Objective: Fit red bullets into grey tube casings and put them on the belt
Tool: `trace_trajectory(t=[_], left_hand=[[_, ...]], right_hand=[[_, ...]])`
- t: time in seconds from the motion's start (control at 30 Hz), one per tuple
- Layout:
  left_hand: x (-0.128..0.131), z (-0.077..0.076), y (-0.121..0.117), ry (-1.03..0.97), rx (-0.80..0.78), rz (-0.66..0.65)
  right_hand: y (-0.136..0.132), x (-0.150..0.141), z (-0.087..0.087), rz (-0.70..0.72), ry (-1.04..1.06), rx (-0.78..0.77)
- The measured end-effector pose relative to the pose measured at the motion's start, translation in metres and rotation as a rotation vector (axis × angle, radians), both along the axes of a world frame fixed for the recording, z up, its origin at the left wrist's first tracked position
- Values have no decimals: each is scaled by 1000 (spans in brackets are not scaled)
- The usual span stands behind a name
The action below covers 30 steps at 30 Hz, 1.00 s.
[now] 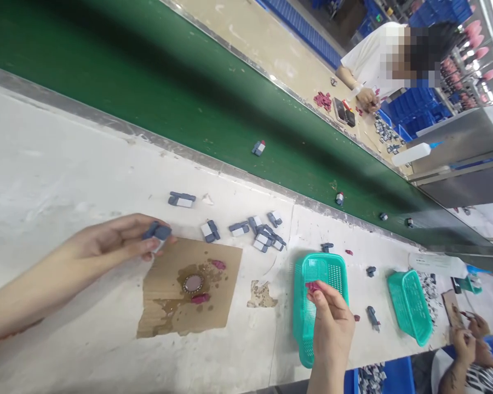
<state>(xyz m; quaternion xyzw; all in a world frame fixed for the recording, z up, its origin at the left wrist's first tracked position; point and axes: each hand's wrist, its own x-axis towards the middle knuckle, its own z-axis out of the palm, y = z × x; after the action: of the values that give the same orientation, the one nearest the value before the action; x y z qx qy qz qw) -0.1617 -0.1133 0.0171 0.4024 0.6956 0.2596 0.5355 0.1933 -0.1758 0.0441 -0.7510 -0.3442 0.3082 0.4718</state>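
Head: one pink piece point(311, 285), right hand point(332, 320)

Counting four small blocks point(258, 148) on the green belt point(148, 98), one block point(158, 233) in the left hand point(119, 242) and one red piece point(311, 286) in the right hand point(332, 320). Also seeing two red pieces point(200, 299) and one round cap point(193, 283) on the near cardboard point(227, 293), two big green baskets point(298, 317) on the near bench point(66, 164), two white bottles point(411, 154), two co-workers point(367, 54). Can't firmly number the piled blocks point(263, 241) just beyond the cardboard.
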Motion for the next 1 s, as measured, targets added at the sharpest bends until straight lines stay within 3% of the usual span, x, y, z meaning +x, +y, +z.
trace_trajectory(t=[0.1, 0.17, 0.3, 0.4, 0.57, 0.73, 0.9, 1.0], left_hand=[[8, 9, -15, -209, -188, 109], [13, 11, -24, -297, -221, 169], [20, 3, -38, -450, -138, 219], [24, -5, -46, -555, -61, 249], [27, -9, -50, -583, -65, 317], [23, -8, -48, -582, -75, 237], [24, -4, -40, -786, -121, 261], [26, -3, -36, -837, -162, 341]], right_hand=[[2, -32, -3, 262, -58, 62], [6, -58, -7, 496, -123, 98], [15, -106, -19, 896, -238, 223], [22, -127, -31, 1062, -325, 353], [29, -135, -40, 1164, -531, 429], [30, -135, -37, 1188, -614, 404], [31, -136, -37, 1198, -609, 377], [33, -135, -36, 1176, -485, 351]])
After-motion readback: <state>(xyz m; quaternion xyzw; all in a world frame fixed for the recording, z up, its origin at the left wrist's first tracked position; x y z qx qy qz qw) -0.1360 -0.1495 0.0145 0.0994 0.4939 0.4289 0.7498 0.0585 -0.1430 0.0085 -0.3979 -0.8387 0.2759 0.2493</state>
